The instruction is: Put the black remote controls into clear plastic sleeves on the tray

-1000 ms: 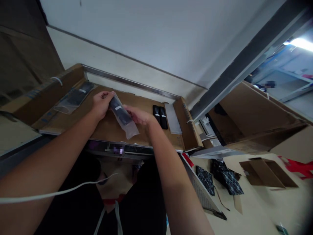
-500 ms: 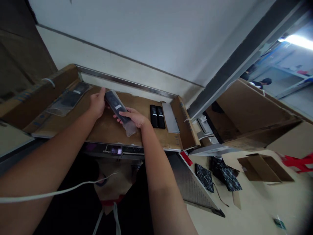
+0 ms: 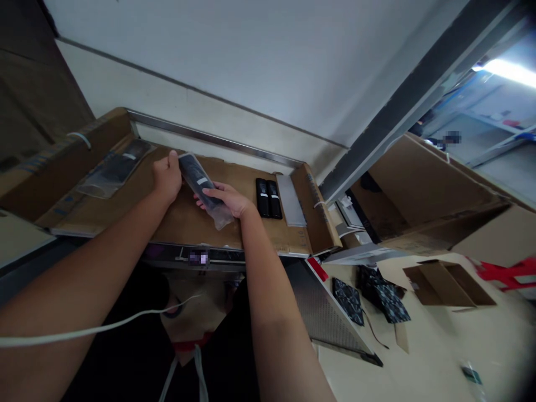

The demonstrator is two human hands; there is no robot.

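Note:
A black remote control [image 3: 192, 172] with a white label lies inside a clear plastic bag [image 3: 221, 215], tilted over the cardboard-lined shelf. My right hand [image 3: 226, 200] grips its lower part, thumb on top and fingers underneath. Beside its upper left end is my left hand [image 3: 167, 177], closed with the thumb up; its fingertips are hidden, so I cannot tell what they pinch. Another bagged remote control [image 3: 123, 162] lies at the shelf's left. Two unbagged black remote controls [image 3: 268, 199] lie side by side to the right of my right hand.
A pale flat stack [image 3: 292, 201] lies by the right cardboard wall [image 3: 314, 206] of the shelf [image 3: 176, 226]. A white cable [image 3: 125, 322] crosses below my arms. To the right are a large cardboard box [image 3: 435, 190], an open carton [image 3: 450, 283] and dark patterned bags [image 3: 389, 301] on the floor.
My left hand has shifted slightly and its fingers are more curled beside the bag. My right hand keeps its hold on the bagged remote control. The view has moved a little.

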